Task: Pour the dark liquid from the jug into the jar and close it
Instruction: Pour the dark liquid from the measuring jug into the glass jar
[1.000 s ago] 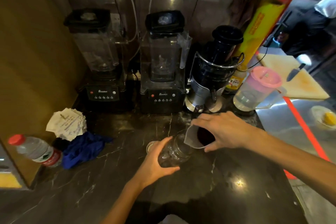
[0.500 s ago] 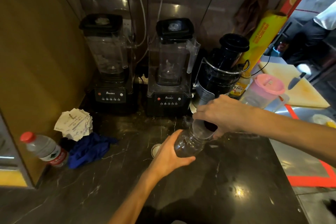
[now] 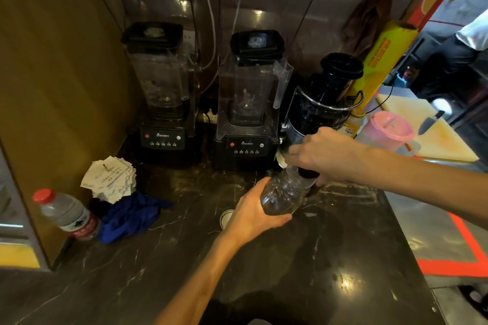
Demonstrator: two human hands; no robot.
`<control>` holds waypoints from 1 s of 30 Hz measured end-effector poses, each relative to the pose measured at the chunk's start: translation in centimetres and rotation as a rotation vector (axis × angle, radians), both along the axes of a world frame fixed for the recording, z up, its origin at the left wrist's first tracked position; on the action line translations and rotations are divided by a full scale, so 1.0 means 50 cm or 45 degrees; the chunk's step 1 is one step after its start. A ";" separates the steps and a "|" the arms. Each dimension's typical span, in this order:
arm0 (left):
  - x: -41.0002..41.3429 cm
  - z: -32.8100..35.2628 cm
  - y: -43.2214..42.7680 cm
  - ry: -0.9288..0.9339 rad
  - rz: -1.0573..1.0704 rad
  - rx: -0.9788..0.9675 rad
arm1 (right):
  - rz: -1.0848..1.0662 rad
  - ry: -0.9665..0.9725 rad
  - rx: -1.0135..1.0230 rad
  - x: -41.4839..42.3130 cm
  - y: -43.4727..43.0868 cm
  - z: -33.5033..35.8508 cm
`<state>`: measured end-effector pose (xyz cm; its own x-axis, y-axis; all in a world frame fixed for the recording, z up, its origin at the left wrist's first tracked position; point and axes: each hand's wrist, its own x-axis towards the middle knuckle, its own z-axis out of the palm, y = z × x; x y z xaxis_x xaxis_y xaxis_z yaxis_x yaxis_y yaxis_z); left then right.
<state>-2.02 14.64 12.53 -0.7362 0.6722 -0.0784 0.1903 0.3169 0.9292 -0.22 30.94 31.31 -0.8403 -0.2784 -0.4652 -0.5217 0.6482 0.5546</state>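
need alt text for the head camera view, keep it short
A person's right hand tips a small jug of dark liquid into a clear jar held tilted by the left hand above a dark marble counter. Two blenders and a juicer stand behind.

Between the two hands, the clear jar [image 3: 284,196] shows brown liquid pooled at its lower end, and the jug [image 3: 306,175] holds liquid that looks near black. The desk [image 3: 330,258] beneath them is black stone veined with thin white lines. Left of the left hand [image 3: 254,215] lie a deep blue cloth [image 3: 130,215], white printed slips [image 3: 111,183] and a clear bottle [image 3: 67,215] with red cap and red label. Beyond the right hand [image 3: 324,155], the pitcher [image 3: 388,133] lid is pink.
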 end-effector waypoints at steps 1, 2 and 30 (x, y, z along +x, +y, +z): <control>0.000 0.001 0.003 0.002 0.001 0.008 | 0.011 0.011 0.018 0.000 0.000 0.000; 0.000 0.002 0.006 0.005 0.001 0.016 | 0.016 0.019 0.034 0.000 0.000 0.003; -0.040 0.061 0.101 0.017 0.066 0.077 | 0.094 -0.029 0.427 -0.045 0.008 0.082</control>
